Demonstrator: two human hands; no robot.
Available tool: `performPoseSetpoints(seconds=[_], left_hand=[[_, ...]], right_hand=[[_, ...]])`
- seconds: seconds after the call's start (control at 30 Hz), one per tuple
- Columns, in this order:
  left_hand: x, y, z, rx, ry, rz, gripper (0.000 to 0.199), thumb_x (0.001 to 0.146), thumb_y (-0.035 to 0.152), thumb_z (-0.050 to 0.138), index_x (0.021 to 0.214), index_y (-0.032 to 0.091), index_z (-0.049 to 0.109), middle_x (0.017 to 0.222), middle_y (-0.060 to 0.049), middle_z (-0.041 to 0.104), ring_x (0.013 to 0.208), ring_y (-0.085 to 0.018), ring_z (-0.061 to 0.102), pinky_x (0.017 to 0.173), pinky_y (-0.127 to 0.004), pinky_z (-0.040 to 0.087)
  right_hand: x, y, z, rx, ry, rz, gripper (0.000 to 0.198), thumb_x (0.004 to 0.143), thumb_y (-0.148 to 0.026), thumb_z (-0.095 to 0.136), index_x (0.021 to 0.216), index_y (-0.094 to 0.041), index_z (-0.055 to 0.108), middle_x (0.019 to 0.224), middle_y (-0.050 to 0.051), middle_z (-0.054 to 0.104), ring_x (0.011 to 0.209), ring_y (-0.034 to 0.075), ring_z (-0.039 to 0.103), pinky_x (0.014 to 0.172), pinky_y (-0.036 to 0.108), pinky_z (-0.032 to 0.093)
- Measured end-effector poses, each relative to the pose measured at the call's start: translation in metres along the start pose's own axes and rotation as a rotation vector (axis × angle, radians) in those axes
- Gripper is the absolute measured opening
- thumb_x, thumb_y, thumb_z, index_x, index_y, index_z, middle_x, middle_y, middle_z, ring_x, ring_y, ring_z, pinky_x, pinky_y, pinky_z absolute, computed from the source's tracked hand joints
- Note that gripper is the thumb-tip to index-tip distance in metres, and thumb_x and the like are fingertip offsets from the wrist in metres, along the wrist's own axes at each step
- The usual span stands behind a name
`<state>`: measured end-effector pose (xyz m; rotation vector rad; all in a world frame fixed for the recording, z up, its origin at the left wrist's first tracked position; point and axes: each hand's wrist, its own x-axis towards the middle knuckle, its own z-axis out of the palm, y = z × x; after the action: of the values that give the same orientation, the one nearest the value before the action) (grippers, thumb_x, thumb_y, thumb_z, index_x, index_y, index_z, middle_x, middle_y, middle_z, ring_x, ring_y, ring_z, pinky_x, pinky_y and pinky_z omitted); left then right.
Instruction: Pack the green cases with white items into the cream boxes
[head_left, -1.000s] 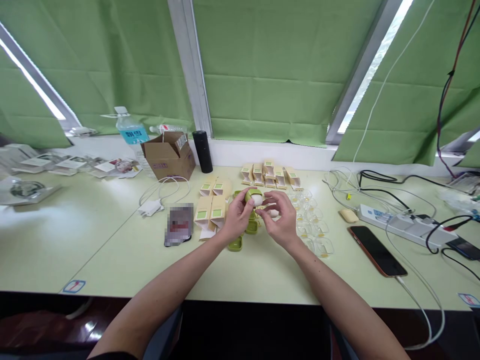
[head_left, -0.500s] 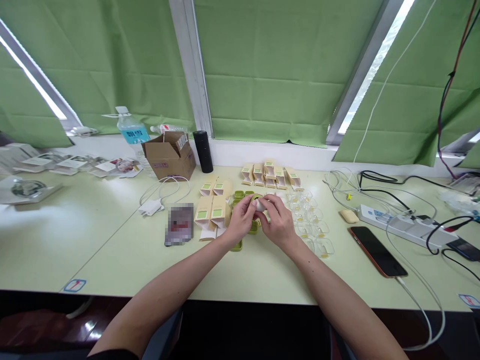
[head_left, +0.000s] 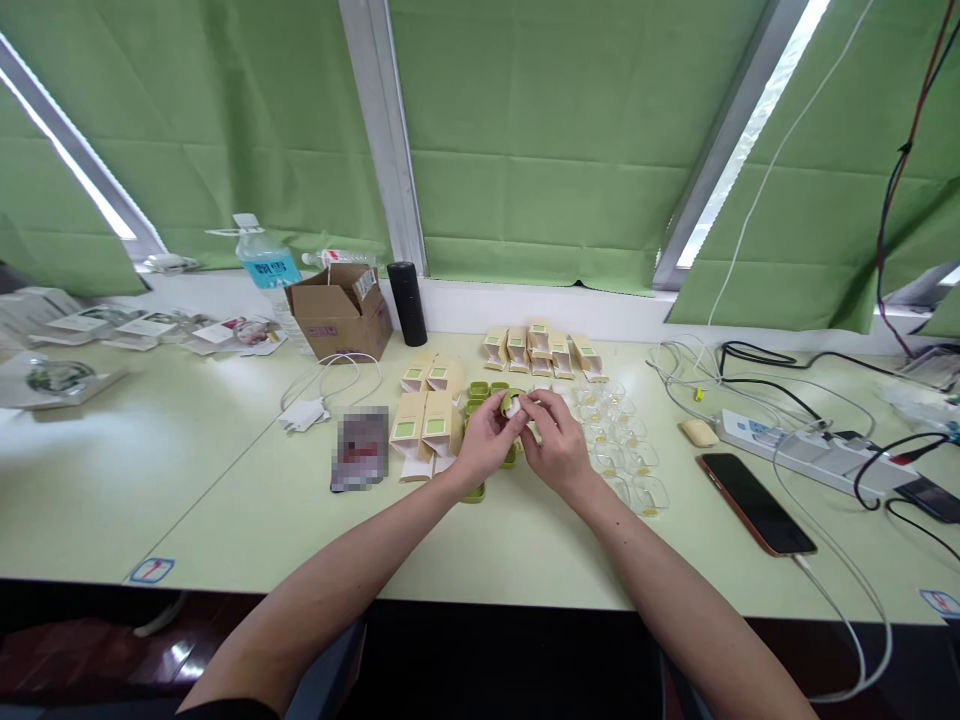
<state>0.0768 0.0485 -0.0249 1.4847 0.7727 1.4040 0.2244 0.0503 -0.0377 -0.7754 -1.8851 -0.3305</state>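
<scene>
Fingers [head_left: 547,412] on grn case [head_left: 506,402], blue-label btl [head_left: 271,271]

The small case [head_left: 507,397] is showing olive green around a white insert [head_left: 514,408], though the distant view is making the exact shade hard to judge. The cartons [head_left: 439,408] are displaying cream with lime-green panels, the clear plastic covers [head_left: 648,492] are carrying yellow spots, and the tabletop [head_left: 540,550] is looking pale yellow-green. The window blinds [head_left: 540,150] are showing plain green, and the cardboard box [head_left: 330,325] is bearing purple print on brown.

About ten clear cups [head_left: 641,457], two hands [head_left: 556,442]
</scene>
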Motion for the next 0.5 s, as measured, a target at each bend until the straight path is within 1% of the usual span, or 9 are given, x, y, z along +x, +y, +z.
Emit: performPoseSetpoints(seconds=[0.1,0.33,0.5], left_hand=[[-0.0002,0.0003,-0.0004,-0.029,0.005,-0.048,0.054,0.086,0.062,0.071,0.113,0.016,0.064,0.090,-0.005,0.068,0.075,-0.016,0.063,0.065,-0.027,0.052],[-0.0007,0.0002,-0.0003,-0.064,0.014,-0.076,0.055,0.083,0.064,0.073,0.107,0.016,0.064,0.077,-0.001,0.061,0.068,-0.015,0.057,0.057,-0.025,0.047],[-0.0006,-0.0024,-0.0007,-0.081,0.013,-0.086,0.053,0.085,0.063,0.073,0.105,0.016,0.064,0.077,-0.001,0.061,0.066,-0.014,0.055,0.055,-0.025,0.045]], right_hand=[[-0.0003,-0.0005,0.0008,-0.004,-0.006,0.016,0.041,0.102,-0.024,0.052,0.142,-0.021,0.059,0.119,0.017,0.066,0.097,0.024,0.070,0.083,0.037,0.062],[0.0037,-0.0051,0.0001,-0.029,0.041,-0.012,0.040,0.102,-0.021,0.051,0.141,-0.021,0.059,0.116,0.016,0.066,0.093,0.023,0.070,0.082,0.037,0.063],[0.0051,-0.0061,-0.0004,-0.030,0.054,-0.027,0.038,0.101,-0.019,0.054,0.138,-0.018,0.061,0.113,0.016,0.066,0.088,0.022,0.070,0.078,0.035,0.062]])
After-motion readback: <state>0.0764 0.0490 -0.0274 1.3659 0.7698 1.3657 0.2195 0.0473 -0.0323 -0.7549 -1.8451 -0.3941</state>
